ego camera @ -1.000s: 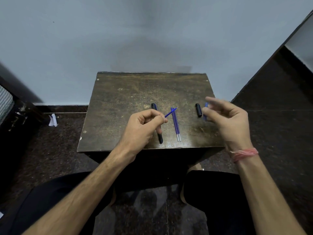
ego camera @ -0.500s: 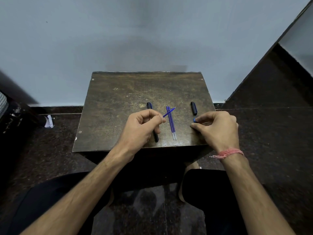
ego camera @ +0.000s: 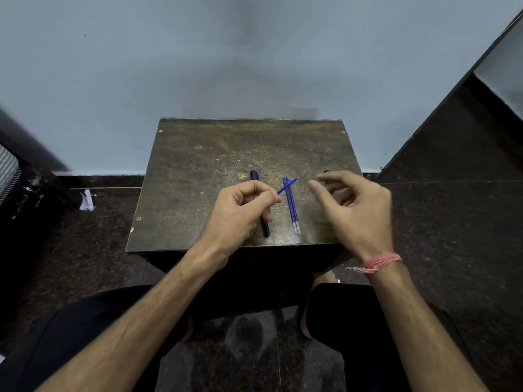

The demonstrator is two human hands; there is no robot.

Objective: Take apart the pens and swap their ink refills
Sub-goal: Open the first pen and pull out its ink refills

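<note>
Left hand (ego camera: pixel 237 213) closed on a blue refill (ego camera: pixel 287 186), its tip pointing up and to the right, over the small table (ego camera: pixel 198 176). Two more refills (ego camera: pixel 292 206) lie side by side on the table, just right of a black pen (ego camera: pixel 265 227) partly hidden under the left hand. Right hand (ego camera: pixel 355 206) raised, fingers loosely curled and blurred — whether it holds anything cannot be told. A pink thread (ego camera: pixel 379 263) circles its wrist.

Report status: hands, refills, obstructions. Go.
Left hand pinching one blue refill. Right hand raised, blurred, contents unclear. Two refills on table. Nothing obstructing.
</note>
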